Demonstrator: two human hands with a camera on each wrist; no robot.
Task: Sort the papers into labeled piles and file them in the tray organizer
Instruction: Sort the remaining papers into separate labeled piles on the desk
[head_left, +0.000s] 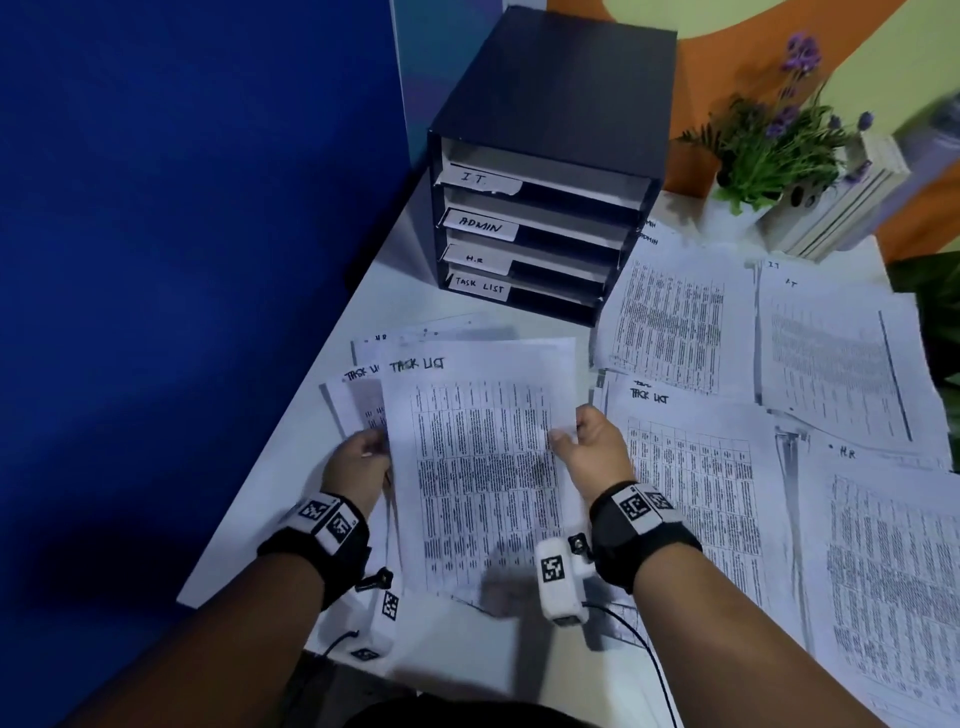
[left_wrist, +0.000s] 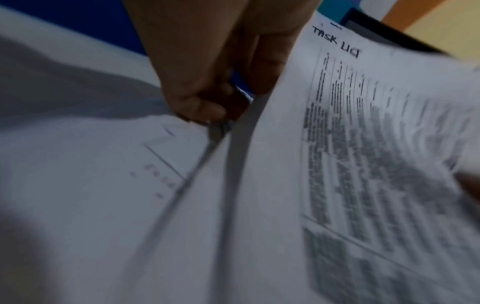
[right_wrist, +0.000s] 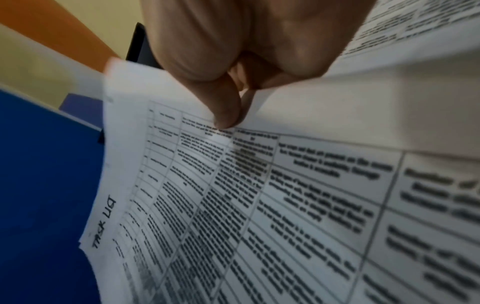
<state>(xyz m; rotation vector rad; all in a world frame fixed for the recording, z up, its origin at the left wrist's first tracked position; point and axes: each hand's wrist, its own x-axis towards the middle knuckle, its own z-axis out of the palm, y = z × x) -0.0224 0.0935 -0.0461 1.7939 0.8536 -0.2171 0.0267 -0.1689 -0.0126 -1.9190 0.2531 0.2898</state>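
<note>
A printed sheet headed TASK LIST (head_left: 478, 467) is lifted over the near part of the white table (head_left: 395, 291). My right hand (head_left: 563, 436) pinches its right edge between thumb and fingers; the right wrist view shows the thumb (right_wrist: 226, 115) pressed on the sheet (right_wrist: 259, 205). My left hand (head_left: 371, 449) grips the left edge of the stack of papers (head_left: 358, 395) under it, fingers curled (left_wrist: 207, 111) beside the lifted sheet (left_wrist: 363, 144). The black tray organizer (head_left: 561, 104) stands behind, slots labelled IT, ADMIN, H.R and TASK LIST.
Four piles lie to the right: ADMIN (head_left: 675, 317), IT (head_left: 836, 358), TASK LIST (head_left: 696, 493), H.R (head_left: 888, 582). A potted plant with purple flowers (head_left: 769, 145) and a white slatted box (head_left: 841, 208) stand at the back right. A blue partition (head_left: 182, 260) runs along the table's left edge.
</note>
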